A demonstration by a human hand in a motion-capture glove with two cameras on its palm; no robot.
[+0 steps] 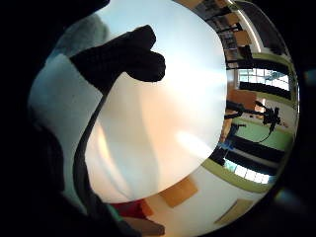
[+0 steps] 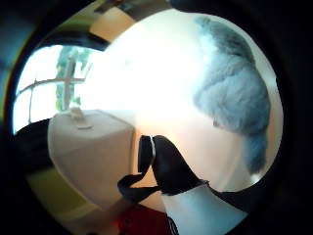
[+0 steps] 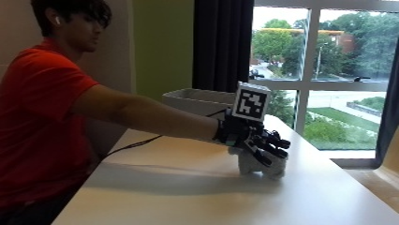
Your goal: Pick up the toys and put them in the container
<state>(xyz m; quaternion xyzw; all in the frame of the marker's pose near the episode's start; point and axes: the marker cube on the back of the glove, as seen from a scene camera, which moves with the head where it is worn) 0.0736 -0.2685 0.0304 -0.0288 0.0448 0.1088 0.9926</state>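
Outstretched over the table (image 3: pixel 187 187), gloved hands (image 3: pixel 259 140) curl onto a grey plush toy (image 3: pixel 262 164).

It looked like an office or a campus room. A long white table (image 3: pixel 187 187) stood beside a large window (image 3: pixel 324 70) with dark curtains (image 3: pixel 221 42), green walls (image 3: pixel 159 42), and trees and buildings outside.

white table (image 3: pixel 187 187) | green wall (image 3: pixel 162 47) | dark curtain (image 3: pixel 221 47) | window (image 3: pixel 324 70), daylight, trees outside
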